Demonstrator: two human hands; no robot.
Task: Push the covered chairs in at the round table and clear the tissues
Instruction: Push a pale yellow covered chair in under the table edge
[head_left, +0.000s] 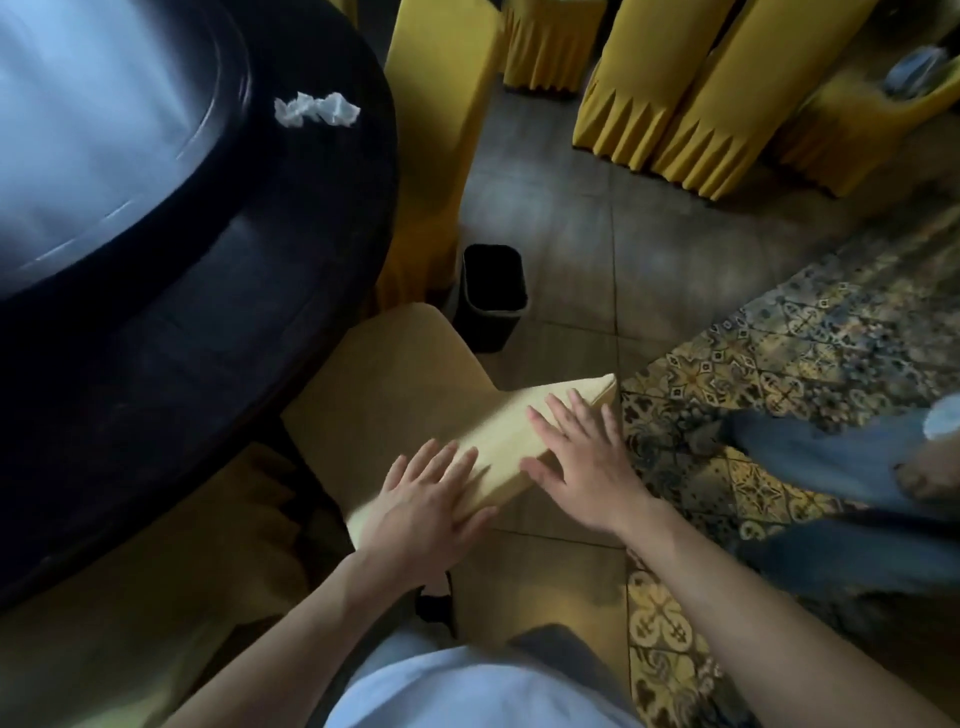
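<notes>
A chair in a pale yellow cover (400, 384) stands in front of me, its seat partly under the dark round table (291, 218). My left hand (426, 499) and my right hand (576, 462) both lie flat, fingers spread, on the top edge of its backrest. Neither hand grips anything. Crumpled white tissues (317, 109) lie on the table's dark rim, well away from both hands. A second yellow-covered chair (441, 88) stands pushed in at the table further on.
A small black waste bin (493, 291) stands on the tiled floor just beyond the chair. Several yellow-covered chairs (685, 88) are grouped at the back right. Another person's legs in jeans (841, 457) stand on the patterned tiles at right.
</notes>
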